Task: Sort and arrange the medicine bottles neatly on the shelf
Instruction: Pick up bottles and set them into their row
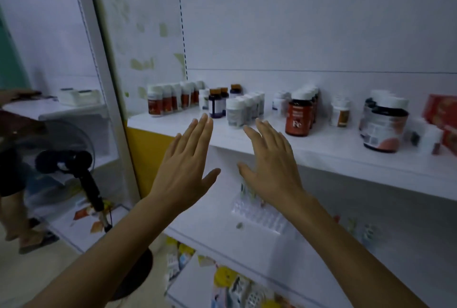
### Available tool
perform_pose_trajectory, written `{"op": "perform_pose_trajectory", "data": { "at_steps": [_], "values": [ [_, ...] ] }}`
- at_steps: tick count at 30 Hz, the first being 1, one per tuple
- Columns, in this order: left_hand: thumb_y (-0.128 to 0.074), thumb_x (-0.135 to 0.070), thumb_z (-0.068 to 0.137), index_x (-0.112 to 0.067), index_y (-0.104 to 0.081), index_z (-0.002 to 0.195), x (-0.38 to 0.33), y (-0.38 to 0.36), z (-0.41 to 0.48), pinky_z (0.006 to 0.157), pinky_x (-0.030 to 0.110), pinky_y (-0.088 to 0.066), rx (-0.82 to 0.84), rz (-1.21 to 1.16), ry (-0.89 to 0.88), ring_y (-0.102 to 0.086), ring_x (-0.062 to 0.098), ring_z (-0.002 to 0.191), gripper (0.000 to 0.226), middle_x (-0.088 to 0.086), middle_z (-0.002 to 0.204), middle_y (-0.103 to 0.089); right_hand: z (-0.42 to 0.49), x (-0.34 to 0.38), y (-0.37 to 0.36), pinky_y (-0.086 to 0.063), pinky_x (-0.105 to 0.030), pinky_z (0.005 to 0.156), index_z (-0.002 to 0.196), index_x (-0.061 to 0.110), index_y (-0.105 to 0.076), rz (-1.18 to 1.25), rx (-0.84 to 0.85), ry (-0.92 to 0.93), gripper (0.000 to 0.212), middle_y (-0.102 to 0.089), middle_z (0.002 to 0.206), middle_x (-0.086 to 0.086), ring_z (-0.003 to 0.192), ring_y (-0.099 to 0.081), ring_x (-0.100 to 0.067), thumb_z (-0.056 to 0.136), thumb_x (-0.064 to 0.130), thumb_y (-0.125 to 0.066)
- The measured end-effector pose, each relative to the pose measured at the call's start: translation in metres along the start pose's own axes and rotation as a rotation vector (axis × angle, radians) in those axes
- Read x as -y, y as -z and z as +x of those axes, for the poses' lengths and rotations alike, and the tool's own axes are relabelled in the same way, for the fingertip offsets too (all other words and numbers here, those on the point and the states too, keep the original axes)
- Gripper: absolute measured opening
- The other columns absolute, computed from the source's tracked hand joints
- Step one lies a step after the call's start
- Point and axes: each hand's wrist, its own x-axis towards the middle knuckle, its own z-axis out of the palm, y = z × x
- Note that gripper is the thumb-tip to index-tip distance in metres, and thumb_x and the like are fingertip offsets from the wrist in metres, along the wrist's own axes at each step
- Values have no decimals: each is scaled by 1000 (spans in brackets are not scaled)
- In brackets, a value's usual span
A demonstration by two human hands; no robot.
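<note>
Medicine bottles stand in groups on the white shelf (321, 156). At the left is a row of white-capped bottles with red labels (170, 100), then dark amber bottles (215, 106), white bottles (238, 112), a red bottle marked Fe (298, 119), a small white bottle (340, 113) and large dark jars (384, 126). My left hand (184, 166) and my right hand (270, 161) are raised in front of the shelf edge, fingers straight, palms away from me. Both hold nothing and touch no bottle.
Red boxes (442, 119) sit at the shelf's right end. A lower shelf carries a clear blister tray (257, 213); packets lie below it. To the left stand a white post (108, 85) and a fan (66, 159), with another person's leg (14, 208) at the edge.
</note>
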Motion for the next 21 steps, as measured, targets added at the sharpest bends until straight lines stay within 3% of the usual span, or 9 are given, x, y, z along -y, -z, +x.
{"op": "perform_pose_trajectory", "data": {
  "at_steps": [5, 9, 15, 21],
  "values": [
    [-53, -51, 88, -19, 8, 149, 60, -40, 72, 117, 35, -12, 12, -55, 26, -1, 16, 146, 92, -2, 157, 9, 103, -11, -33, -9, -34, 118, 149, 19, -29, 16, -50, 11, 66, -21, 158, -5, 147, -14, -22, 92, 37, -58],
    [-46, -52, 91, -18, 0, 152, 95, -77, 113, 115, 34, -17, 40, -164, 47, -9, 17, 147, 83, -1, 160, 1, 184, -21, -42, -24, -36, 113, 143, 20, -37, 18, -74, -13, 58, -37, 149, -2, 138, -30, -21, 91, 33, -59],
    [-44, -47, 94, -19, -10, 152, 153, -132, 179, 113, 34, -27, 120, -313, 34, -24, 19, 143, 73, 2, 158, -20, 292, -45, -61, -41, -38, 93, 139, 19, -39, -40, 52, -168, 51, -46, 141, -7, 125, -45, -26, 93, 38, -55],
    [-48, -48, 93, -33, -11, 151, 207, -183, 237, 109, 33, -34, 320, -431, -177, -34, 15, 137, 70, -4, 155, -27, 373, -76, -90, -42, -33, 81, 133, 15, -46, -273, 216, -393, 46, -53, 132, -8, 115, -53, -27, 93, 35, -54]
  ]
}}
